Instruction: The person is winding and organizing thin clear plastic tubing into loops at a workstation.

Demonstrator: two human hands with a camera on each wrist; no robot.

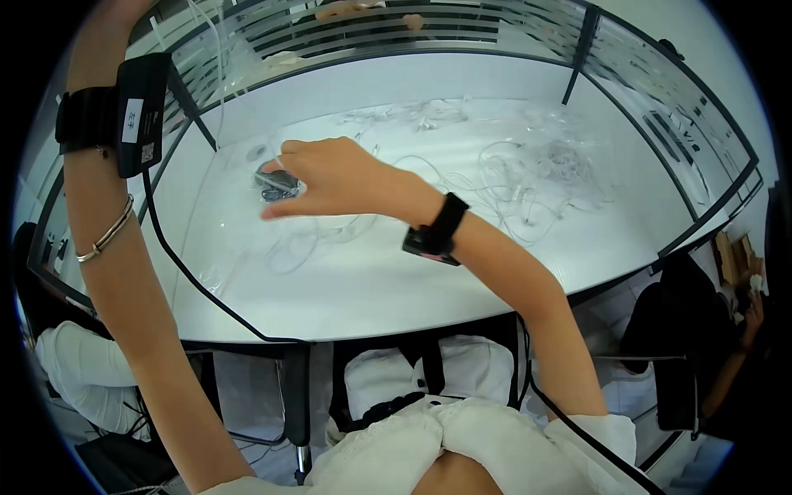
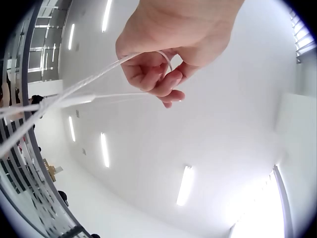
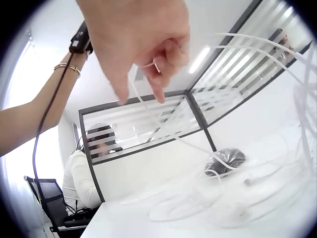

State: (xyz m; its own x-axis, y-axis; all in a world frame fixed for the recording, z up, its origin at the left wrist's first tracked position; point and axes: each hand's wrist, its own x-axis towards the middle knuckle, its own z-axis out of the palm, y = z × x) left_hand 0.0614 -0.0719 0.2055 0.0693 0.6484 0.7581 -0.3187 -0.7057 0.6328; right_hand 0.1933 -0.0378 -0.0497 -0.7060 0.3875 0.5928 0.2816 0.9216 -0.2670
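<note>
White cable (image 2: 91, 78) passed through our raised left hand (image 2: 173, 39), its fingers curled round it. A second strand (image 3: 178, 138) led from the curled fingers of our right hand (image 3: 143, 34), thumb and index extended, down toward the worktop (image 1: 412, 280). We judged the step to be drawing out cable; the next move called for gentle, even tension. Beneath the right hand lay a bagged dark bundle (image 3: 228, 161); beyond, loose coils (image 1: 565, 165) risked snagging, and a partition (image 1: 462, 78) limited our reach.
</note>
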